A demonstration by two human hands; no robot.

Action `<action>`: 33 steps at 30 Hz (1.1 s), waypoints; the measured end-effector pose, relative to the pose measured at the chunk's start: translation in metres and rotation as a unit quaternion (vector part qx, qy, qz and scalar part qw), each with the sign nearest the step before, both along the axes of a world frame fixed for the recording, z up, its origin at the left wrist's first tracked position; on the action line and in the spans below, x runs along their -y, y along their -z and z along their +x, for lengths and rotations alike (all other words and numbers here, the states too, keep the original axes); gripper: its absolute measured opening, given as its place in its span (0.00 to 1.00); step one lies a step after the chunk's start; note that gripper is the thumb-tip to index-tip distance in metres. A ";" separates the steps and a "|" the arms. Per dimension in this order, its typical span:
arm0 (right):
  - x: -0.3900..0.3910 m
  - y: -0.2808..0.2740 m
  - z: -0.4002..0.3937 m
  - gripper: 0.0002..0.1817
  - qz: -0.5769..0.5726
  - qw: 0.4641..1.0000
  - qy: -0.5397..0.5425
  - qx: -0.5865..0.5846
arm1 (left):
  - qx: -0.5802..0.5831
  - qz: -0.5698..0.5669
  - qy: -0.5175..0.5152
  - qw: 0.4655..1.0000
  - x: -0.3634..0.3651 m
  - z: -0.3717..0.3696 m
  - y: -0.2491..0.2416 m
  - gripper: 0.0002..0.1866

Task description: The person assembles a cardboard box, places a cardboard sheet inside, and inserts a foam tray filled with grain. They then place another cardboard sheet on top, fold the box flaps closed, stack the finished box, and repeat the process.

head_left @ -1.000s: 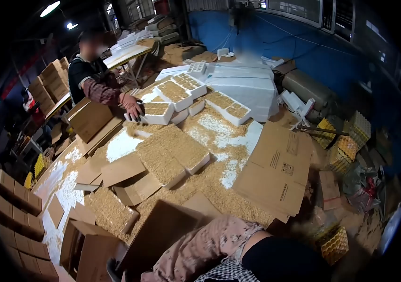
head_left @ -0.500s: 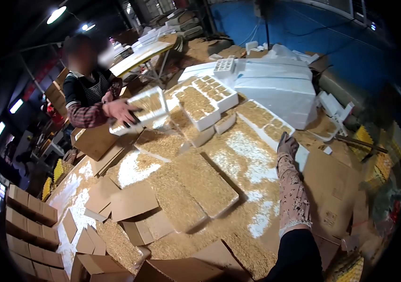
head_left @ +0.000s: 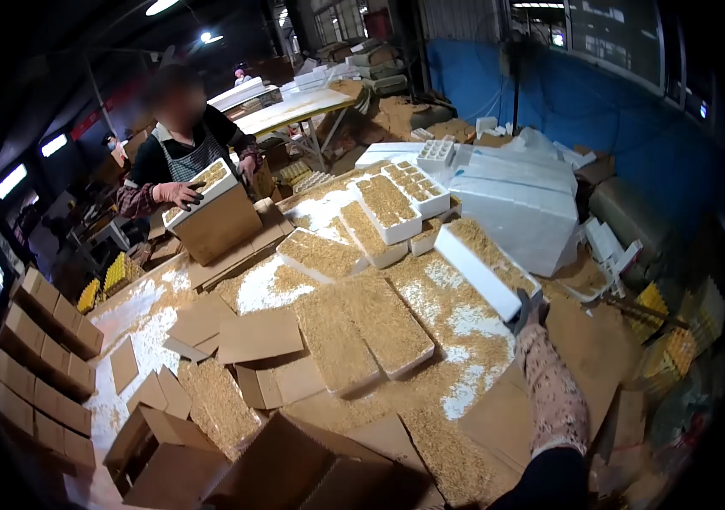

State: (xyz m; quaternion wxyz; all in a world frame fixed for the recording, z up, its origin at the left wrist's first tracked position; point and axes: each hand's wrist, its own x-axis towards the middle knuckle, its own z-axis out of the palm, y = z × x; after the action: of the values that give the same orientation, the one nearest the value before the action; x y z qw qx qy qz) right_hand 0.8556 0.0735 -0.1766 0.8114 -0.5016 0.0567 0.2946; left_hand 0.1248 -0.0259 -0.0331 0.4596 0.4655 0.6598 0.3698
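My right hand (head_left: 529,309), in a dark glove with a floral sleeve, grips the near end of a white foam box (head_left: 474,270). Tan husk-like filler covers its top, and its long white side tilts toward me. The hand hides that end in part. Left of it, two filler-covered foam boxes (head_left: 352,333) lie side by side on the table. Beyond them stand a white box of filler (head_left: 386,206) and a box with compartments (head_left: 417,187). My left hand is out of view.
Opposite, a person (head_left: 197,144) holds a foam box (head_left: 209,183) over a cardboard carton (head_left: 222,228). Open cartons (head_left: 273,463) line the near edge; stacked cartons (head_left: 44,327) stand left. A plastic-wrapped white stack (head_left: 511,191) is at the back. Flat cardboard (head_left: 587,357) lies right.
The foam box in my right hand has tilted up, showing its long side. The other person's foam box has moved down onto the carton. My view has shifted.
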 end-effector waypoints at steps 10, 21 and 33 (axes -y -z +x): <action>0.131 -0.174 -0.156 0.39 0.079 0.910 -0.377 0.156 | 0.130 0.088 0.151 0.976 -0.057 0.010 0.003 0.24; 0.114 -0.282 -0.301 0.56 -0.051 0.632 -0.695 0.339 | -0.004 0.272 0.187 0.944 -0.040 0.077 -0.033 0.24; 0.017 -0.136 -0.400 0.12 -0.256 0.025 -0.507 0.823 | 0.042 0.218 0.219 0.950 -0.010 0.019 -0.020 0.24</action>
State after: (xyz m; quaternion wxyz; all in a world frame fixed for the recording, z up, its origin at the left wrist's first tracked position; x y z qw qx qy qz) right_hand 0.4558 0.0570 -0.0406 -0.2105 -0.4915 -0.8450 -0.0083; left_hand 0.1434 -0.0155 -0.0131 0.4439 0.6713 0.4255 0.4139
